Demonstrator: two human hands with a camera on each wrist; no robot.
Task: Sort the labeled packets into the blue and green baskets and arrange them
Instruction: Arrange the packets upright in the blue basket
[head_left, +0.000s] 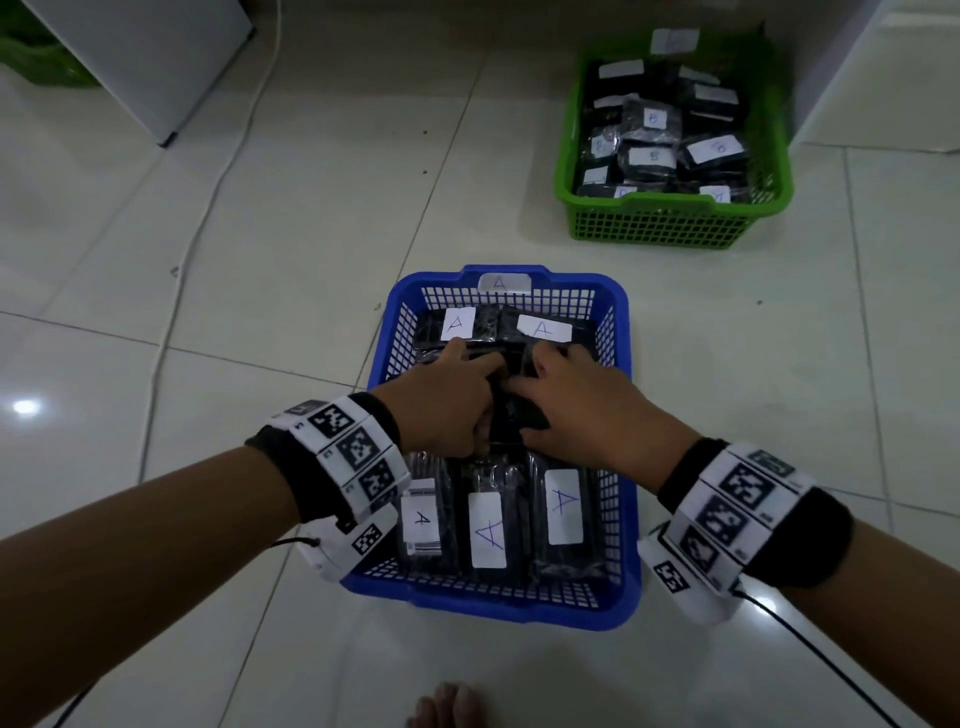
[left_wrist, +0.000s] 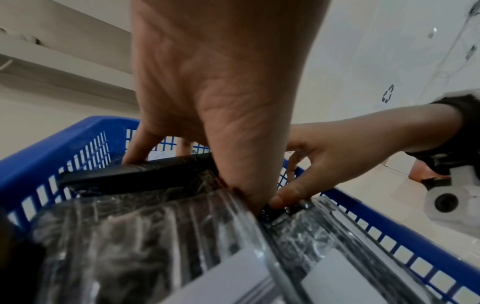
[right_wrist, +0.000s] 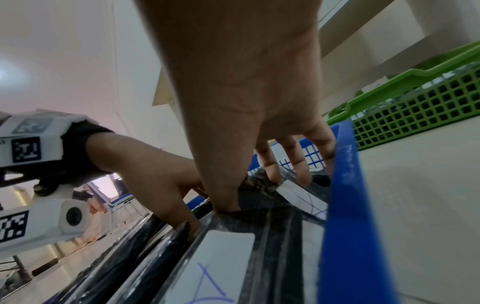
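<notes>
Both hands are in the blue basket (head_left: 618, 332), which sits on the floor (head_left: 260, 260). The left hand (head_left: 447, 400) and right hand (head_left: 587, 405) meet over the basket's middle, fingers curled down onto a dark packet (head_left: 511, 415) between them. The left wrist view shows left fingers (left_wrist: 135, 152) hooked over the far edge of a black packet (left_wrist: 135, 174), thumb pushed down beside it; the right thumb (left_wrist: 288, 197) presses at the same spot. In the right wrist view, right fingers (right_wrist: 270, 164) rest on a packet's plastic wrap. Looks like both grip that middle packet, but how firmly I can't tell.

Blue basket contents: three A packets (head_left: 488, 530) in a row at the near end, two A packets (head_left: 543, 328) at the far end, A tag (head_left: 501, 283) on the far rim.

The green basket (head_left: 670, 218) is beyond the blue basket and to its right, well apart, full of B packets (head_left: 652, 119).
</notes>
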